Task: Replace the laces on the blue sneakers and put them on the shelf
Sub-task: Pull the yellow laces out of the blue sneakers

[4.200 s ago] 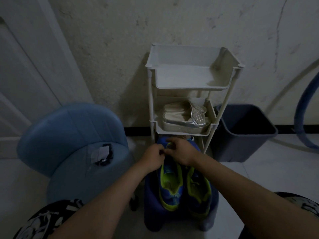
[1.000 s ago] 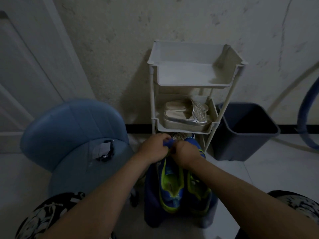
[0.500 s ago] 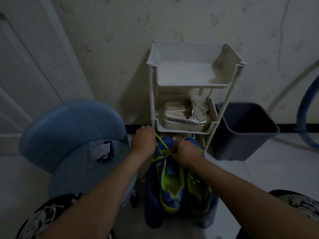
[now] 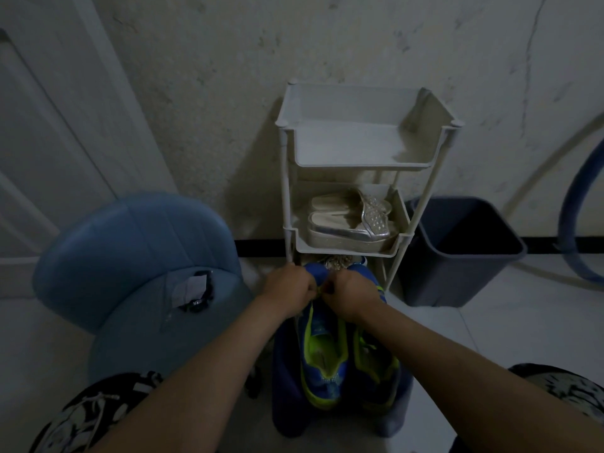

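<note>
Two blue sneakers with yellow-green lining stand side by side on a dark blue stool (image 4: 284, 407), toes away from me. My left hand (image 4: 287, 291) and my right hand (image 4: 351, 295) meet over the front of the left sneaker (image 4: 322, 361), fingers curled. A short bit of yellow-green lace (image 4: 318, 291) shows between them, pinched by both. The right sneaker (image 4: 376, 371) lies partly under my right forearm. The white three-tier shelf (image 4: 359, 165) stands just beyond, with nothing on its top tier.
Silver sandals (image 4: 349, 220) fill the shelf's middle tier. A blue padded chair (image 4: 137, 266) with a small dark object on its seat stands at the left. A dark bin (image 4: 457, 250) sits right of the shelf. A door is at far left, a blue hose at far right.
Half a second ago my left hand was pulled out to the left with the lace stretched taut. Now both hands have come back together over the left sneaker's front.
</note>
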Motion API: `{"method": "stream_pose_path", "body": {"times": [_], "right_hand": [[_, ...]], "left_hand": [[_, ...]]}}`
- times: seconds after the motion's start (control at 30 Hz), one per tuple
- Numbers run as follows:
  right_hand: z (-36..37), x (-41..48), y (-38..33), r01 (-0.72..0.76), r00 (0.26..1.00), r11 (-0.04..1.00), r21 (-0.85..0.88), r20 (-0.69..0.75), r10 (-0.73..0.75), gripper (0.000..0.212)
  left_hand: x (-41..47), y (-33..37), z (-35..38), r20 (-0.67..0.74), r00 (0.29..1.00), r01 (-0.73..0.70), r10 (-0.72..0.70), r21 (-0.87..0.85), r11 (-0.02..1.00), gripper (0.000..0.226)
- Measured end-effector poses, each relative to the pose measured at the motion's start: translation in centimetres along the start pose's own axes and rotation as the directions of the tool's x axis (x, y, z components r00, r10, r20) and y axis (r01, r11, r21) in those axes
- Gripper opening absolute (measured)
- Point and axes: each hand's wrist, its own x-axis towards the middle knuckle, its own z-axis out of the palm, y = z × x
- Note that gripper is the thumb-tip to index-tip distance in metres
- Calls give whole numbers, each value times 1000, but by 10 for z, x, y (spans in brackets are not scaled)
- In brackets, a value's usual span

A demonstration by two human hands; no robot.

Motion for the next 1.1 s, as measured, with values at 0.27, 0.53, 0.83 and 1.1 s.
{"method": "stream_pose_path", "body": {"times": [0.27,0.53,0.83,1.1], "right_hand": [[-3,1,1,-21,999,999,27,46,20,15],[0,1,-1,-13,999,1000,9,33,13,14],[-1,0,1,-4,1000,1000,30,29,3,13],[-2,0,0,-15,1000,1000,16,27,14,14]], "left_hand": [[4,-15,-22,-298,836,358,-462,-343,868,25],[1,-12,1,-179,984,-15,-12,-152,988,41],[1,-3,-2,-63,996,55,-62,-115,992,15],[-1,-16,-20,-332,813,388,-479,-305,870,18]]}}
